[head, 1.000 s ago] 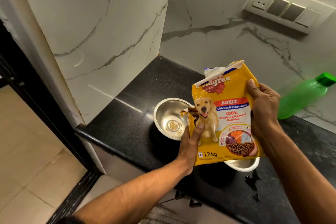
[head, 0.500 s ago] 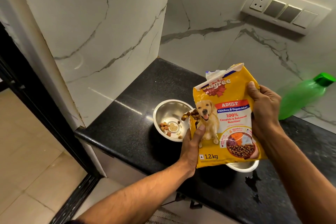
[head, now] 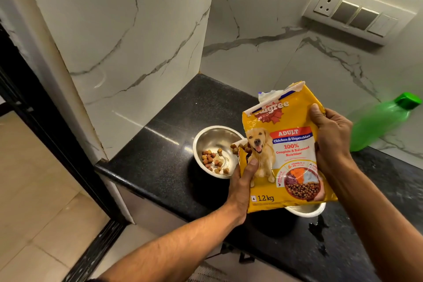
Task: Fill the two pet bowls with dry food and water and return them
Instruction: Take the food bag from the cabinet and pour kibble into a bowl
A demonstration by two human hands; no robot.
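A yellow dog-food bag [head: 288,155] is tilted to the left over a steel bowl [head: 211,137] on the black counter [head: 160,155]. Brown kibble [head: 212,160] lies in the bowl's bottom, and more pieces spill from the bag's torn lower-left corner. My left hand [head: 242,181] grips the bag's left edge, thumb on the dog picture. My right hand [head: 332,139] grips the bag's right side. A second steel bowl [head: 306,209] sits mostly hidden under the bag, near the counter's front edge.
A green bottle [head: 382,121] with a green cap leans against the marble wall at the right. Water spots [head: 318,231] lie on the counter beside the second bowl. A switch panel [head: 352,14] is on the back wall. Tiled floor lies to the left.
More kibble has fallen from the bag into the left bowl; a second ago it held almost none. Both hands keep their hold on the bag, which has barely shifted.
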